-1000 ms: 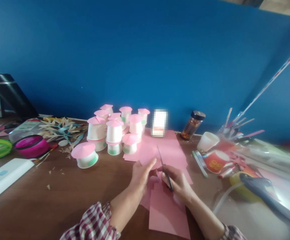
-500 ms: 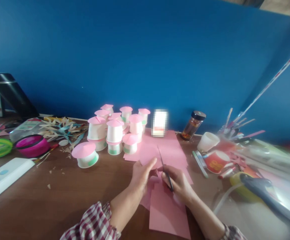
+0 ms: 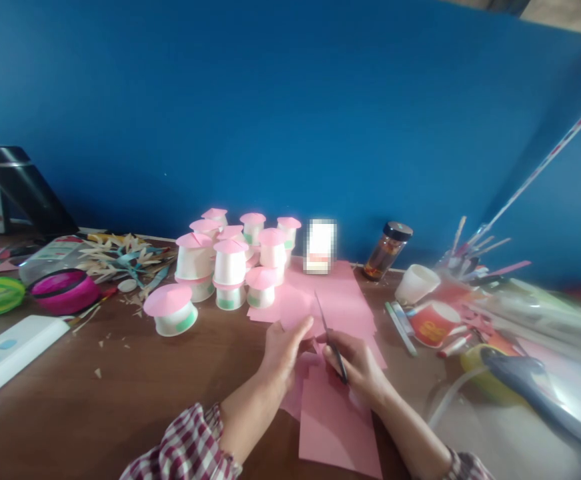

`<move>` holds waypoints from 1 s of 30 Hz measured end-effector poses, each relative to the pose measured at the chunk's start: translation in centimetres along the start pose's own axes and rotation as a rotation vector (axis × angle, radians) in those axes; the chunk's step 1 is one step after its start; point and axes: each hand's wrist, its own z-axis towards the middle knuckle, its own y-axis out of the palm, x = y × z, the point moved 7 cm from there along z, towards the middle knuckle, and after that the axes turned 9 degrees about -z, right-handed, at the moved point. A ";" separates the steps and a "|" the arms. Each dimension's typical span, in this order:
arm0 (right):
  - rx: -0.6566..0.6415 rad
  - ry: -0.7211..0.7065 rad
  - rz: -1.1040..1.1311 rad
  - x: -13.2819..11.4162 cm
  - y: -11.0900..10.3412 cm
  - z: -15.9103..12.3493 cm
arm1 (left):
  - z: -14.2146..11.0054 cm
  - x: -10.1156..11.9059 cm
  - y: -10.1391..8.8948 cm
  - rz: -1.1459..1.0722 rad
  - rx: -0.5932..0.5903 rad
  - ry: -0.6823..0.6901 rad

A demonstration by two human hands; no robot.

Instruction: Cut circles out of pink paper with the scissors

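Observation:
My right hand [image 3: 353,367] is closed around the dark handles of a pair of scissors [image 3: 339,363], whose thin blade points away from me. Close on its left, my left hand [image 3: 285,353] is closed on pink paper [image 3: 309,365], partly hidden by the fingers and thumb. Under both hands lie pink sheets [image 3: 337,427], and more pink sheets [image 3: 343,293] spread behind them. Left of these stand several white paper cups with pink paper cone tops [image 3: 230,263], some stacked; one capped cup [image 3: 173,310] sits apart, nearer me.
At right are a jar of brown liquid [image 3: 387,252], a white cup [image 3: 417,283], a red cup [image 3: 435,325] and a yellow-and-grey tool [image 3: 525,383]. At left lie a power strip [image 3: 15,357], a magenta case [image 3: 65,291] and a pile of wooden sticks [image 3: 130,260]. A blue wall [image 3: 290,120] rises behind.
Almost nothing differs. The scissors and the fingers of my right hand have shifted very slightly; my left hand stays in place.

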 end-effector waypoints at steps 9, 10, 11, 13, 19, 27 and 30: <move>-0.003 0.000 -0.026 -0.8 -0.2 0.1 | -0.3 0.0 0.2 0.005 -0.003 -0.028; -0.002 0.002 -0.028 -0.8 -0.2 0.1 | -0.3 0.0 0.2 0.002 -0.001 -0.027; -0.003 0.004 -0.030 -0.7 -0.2 0.1 | -0.4 0.0 0.3 0.002 0.001 -0.028; -0.005 0.004 -0.037 -0.6 -0.2 0.1 | -0.3 0.0 0.3 0.005 0.001 -0.028; 0.001 -0.006 -0.064 -0.6 -0.3 0.1 | -0.3 -0.2 0.3 0.014 -0.027 -0.032; 0.014 -0.018 -0.118 -1.0 -0.4 0.1 | -0.1 -0.3 0.0 0.012 -0.024 -0.022; 0.015 -0.015 -0.114 -1.0 -0.4 0.1 | 0.0 -0.4 -0.1 0.010 -0.014 -0.027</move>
